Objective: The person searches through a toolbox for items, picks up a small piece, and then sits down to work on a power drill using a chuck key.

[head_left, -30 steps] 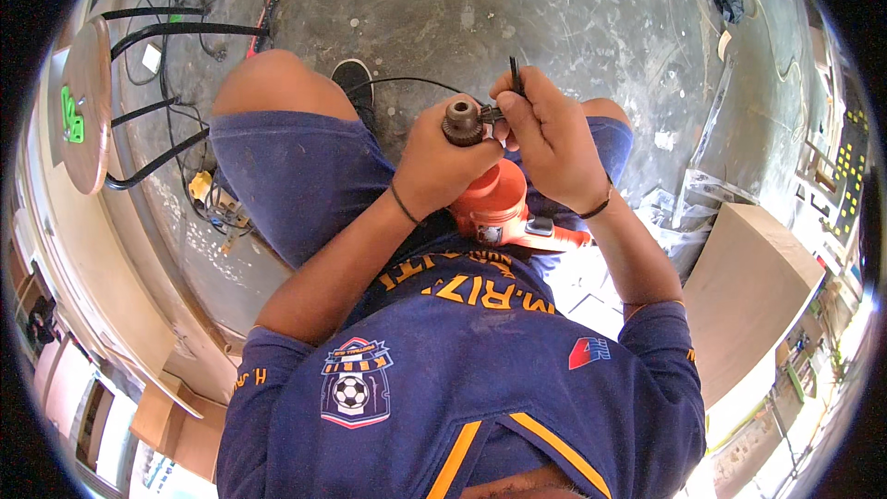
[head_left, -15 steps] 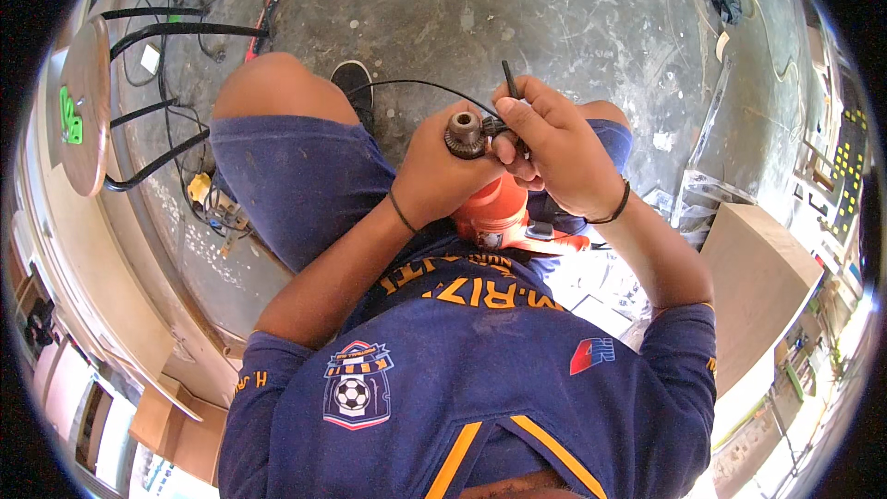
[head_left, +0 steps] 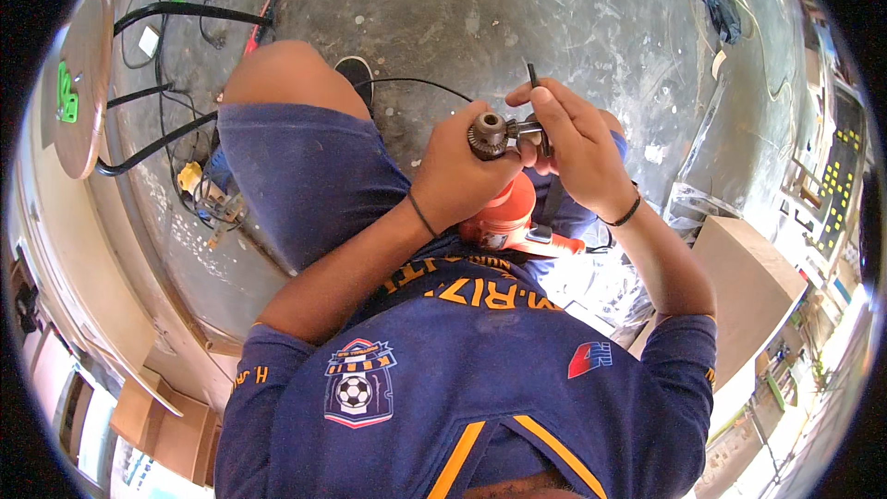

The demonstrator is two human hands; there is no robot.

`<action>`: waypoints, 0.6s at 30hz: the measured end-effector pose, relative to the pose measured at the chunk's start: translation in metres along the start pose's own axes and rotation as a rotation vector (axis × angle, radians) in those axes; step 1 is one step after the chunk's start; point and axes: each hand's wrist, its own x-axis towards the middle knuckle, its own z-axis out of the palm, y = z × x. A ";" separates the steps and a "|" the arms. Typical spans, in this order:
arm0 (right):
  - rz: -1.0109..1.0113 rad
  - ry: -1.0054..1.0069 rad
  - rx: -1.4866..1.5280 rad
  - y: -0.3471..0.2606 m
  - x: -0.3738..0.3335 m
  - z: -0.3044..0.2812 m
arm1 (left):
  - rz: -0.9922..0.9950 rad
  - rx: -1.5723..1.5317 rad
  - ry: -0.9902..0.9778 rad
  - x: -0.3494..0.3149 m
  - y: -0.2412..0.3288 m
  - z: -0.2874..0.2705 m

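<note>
An orange power drill (head_left: 502, 220) rests in my lap with its metal chuck (head_left: 487, 136) pointing up; the chuck's jaws hold no bit that I can see. My left hand (head_left: 455, 173) is wrapped round the drill just below the chuck. At the chuck's right side sits a chuck key (head_left: 527, 128), its toothed end against or very close to the chuck's toothed ring. My right hand (head_left: 584, 146) grips the key's dark cross handle between thumb and fingers, and one end of that handle sticks up past the fingertips.
To the left stands a round-topped stool (head_left: 85, 83) with black legs. Cables and a yellow tool (head_left: 196, 180) lie on the floor near it. A thin black cord (head_left: 420, 82) runs behind my left hand. On the right are a brown box (head_left: 744, 291) and clear plastic sheeting (head_left: 693, 203).
Both hands and the chuck have shifted slightly right in the picture. The key's handle has turned a little, and more of its shaft shows beside the chuck.
</note>
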 end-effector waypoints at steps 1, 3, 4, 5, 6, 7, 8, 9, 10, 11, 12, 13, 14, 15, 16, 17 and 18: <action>-0.057 0.014 -0.101 0.003 0.001 -0.002 | 0.006 0.060 0.010 -0.001 0.002 -0.001; -0.214 0.008 -0.284 0.011 0.001 -0.013 | 0.019 0.180 0.018 -0.003 0.008 -0.003; -0.318 -0.020 -0.364 0.017 0.005 -0.022 | 0.012 0.165 0.011 -0.003 0.008 -0.004; -0.423 -0.047 -0.444 0.020 0.007 -0.026 | 0.006 0.151 0.003 -0.002 0.008 -0.004; -0.438 -0.058 -0.385 0.022 0.007 -0.025 | 0.000 0.140 -0.002 -0.002 0.009 -0.005; -0.453 -0.069 -0.326 0.023 0.007 -0.023 | -0.004 0.129 -0.009 -0.002 0.008 -0.007; -0.468 -0.079 -0.267 0.023 0.007 -0.022 | -0.008 0.118 -0.017 -0.002 0.006 -0.008; -0.497 -0.084 -0.334 0.022 0.007 -0.023 | -0.013 0.107 -0.027 -0.002 0.005 -0.009; -0.526 -0.088 -0.401 0.019 0.008 -0.023 | -0.007 0.102 -0.035 -0.002 0.005 -0.010; -0.554 -0.092 -0.468 0.018 0.009 -0.025 | -0.001 0.096 -0.043 -0.002 0.005 -0.011; -0.660 -0.048 -0.626 0.018 0.012 -0.028 | 0.003 0.091 -0.052 -0.002 0.005 -0.012; -0.764 -0.003 -0.785 0.019 0.017 -0.032 | 0.006 0.091 -0.059 -0.001 0.003 -0.012; -0.866 0.044 -0.945 0.020 0.020 -0.037 | 0.009 0.092 -0.067 -0.001 0.000 -0.013; -0.951 0.076 -1.032 0.019 0.021 -0.042 | 0.014 0.090 -0.073 -0.001 -0.002 -0.013; -1.036 0.108 -1.119 0.018 0.021 -0.046 | 0.013 0.085 -0.076 -0.001 -0.004 -0.014; -1.121 0.141 -1.206 0.016 0.022 -0.049 | 0.012 0.079 -0.079 -0.001 -0.005 -0.014; -1.239 0.115 -1.186 0.012 0.027 -0.050 | 0.010 0.074 -0.083 -0.001 -0.003 -0.014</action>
